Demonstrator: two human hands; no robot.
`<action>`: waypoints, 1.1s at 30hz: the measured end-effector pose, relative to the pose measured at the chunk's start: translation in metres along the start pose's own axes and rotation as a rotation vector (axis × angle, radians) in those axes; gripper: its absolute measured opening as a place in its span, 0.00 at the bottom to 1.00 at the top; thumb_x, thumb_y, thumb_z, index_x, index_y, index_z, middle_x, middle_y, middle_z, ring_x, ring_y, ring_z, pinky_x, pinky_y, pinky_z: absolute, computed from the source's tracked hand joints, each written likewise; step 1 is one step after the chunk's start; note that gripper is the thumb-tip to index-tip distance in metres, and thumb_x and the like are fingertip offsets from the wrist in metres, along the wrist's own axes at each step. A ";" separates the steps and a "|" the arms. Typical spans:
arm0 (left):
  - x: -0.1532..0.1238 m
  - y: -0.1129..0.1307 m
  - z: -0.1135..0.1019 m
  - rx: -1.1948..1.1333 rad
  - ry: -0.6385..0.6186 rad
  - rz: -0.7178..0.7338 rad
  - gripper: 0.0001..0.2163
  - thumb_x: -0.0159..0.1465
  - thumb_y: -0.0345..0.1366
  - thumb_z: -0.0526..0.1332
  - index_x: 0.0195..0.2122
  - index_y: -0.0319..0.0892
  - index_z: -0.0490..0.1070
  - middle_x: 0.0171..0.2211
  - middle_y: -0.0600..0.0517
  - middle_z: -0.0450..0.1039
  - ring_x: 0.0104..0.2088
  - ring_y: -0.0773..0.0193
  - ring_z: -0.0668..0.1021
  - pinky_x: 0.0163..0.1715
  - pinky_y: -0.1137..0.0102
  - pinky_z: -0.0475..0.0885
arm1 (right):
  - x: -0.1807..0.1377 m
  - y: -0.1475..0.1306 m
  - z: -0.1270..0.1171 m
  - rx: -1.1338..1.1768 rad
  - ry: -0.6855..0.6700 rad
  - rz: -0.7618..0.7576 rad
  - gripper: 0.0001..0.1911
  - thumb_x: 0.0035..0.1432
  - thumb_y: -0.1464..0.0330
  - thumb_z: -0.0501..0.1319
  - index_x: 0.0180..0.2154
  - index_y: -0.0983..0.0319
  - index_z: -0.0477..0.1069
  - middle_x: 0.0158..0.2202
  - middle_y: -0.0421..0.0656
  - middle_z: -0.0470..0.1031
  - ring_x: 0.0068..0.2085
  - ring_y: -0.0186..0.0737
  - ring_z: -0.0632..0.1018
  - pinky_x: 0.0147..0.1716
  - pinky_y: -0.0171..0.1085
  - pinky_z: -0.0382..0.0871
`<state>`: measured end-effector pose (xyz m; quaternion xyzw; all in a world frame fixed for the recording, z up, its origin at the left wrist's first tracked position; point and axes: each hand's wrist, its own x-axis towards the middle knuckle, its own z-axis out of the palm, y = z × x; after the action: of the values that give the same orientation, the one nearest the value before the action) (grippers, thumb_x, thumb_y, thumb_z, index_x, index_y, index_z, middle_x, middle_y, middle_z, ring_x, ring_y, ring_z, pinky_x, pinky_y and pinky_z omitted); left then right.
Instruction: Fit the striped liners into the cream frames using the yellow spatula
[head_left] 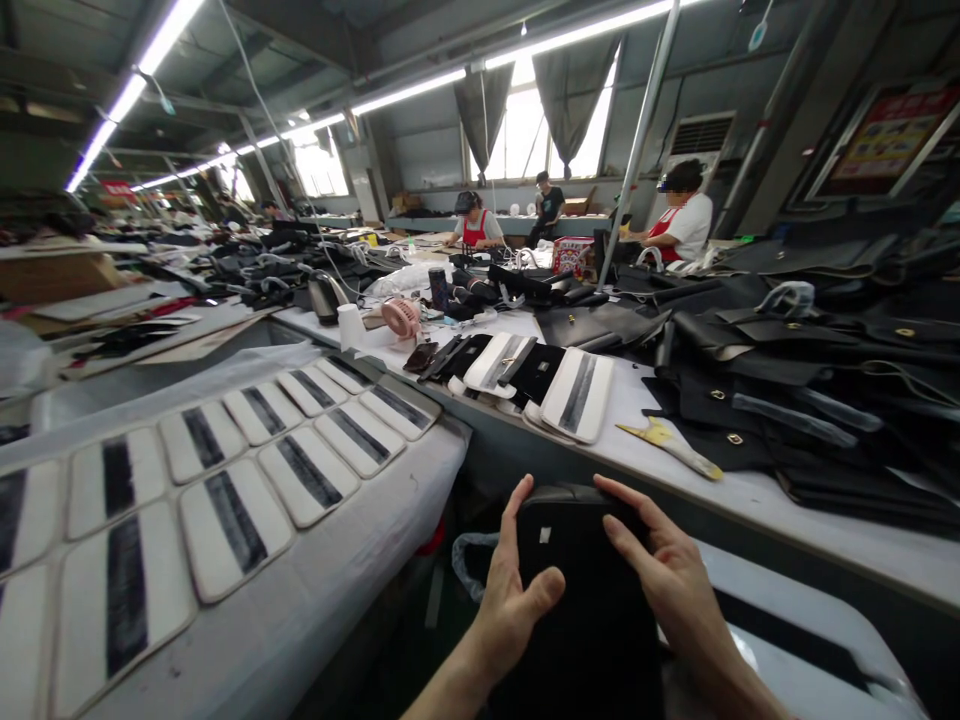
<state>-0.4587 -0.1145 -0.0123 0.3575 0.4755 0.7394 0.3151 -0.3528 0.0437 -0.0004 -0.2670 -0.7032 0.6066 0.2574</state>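
Workshop hall, long grey-topped benches under strip lights; left bench (300, 620) carries rows of white pads (232, 525) with a dark stripe each, and the right bench (750, 495) has more pads, a yellow-handled tool (670, 443), a pink fan (401, 318) and heaps of black leather pieces (795, 400), with seated workers (679, 222) at the far end. Near centre, low between the benches, a black panel (581, 590) stands upright. Left hand (514, 600) grips its left edge, thumb across the face and fingers straight up the side; right hand (671, 580) rests on its upper right corner, fingers loosely spread.
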 end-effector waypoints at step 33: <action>0.009 -0.005 0.003 0.354 0.309 -0.185 0.25 0.66 0.51 0.56 0.63 0.56 0.56 0.63 0.53 0.61 0.62 0.52 0.65 0.64 0.58 0.56 | -0.016 0.009 0.017 0.350 0.247 -0.006 0.23 0.57 0.58 0.66 0.52 0.59 0.74 0.51 0.47 0.77 0.52 0.50 0.76 0.56 0.49 0.67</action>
<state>-0.4607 -0.1042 -0.0141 0.2450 0.6708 0.6586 0.2374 -0.3520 0.0214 -0.0118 -0.2885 -0.5512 0.6811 0.3860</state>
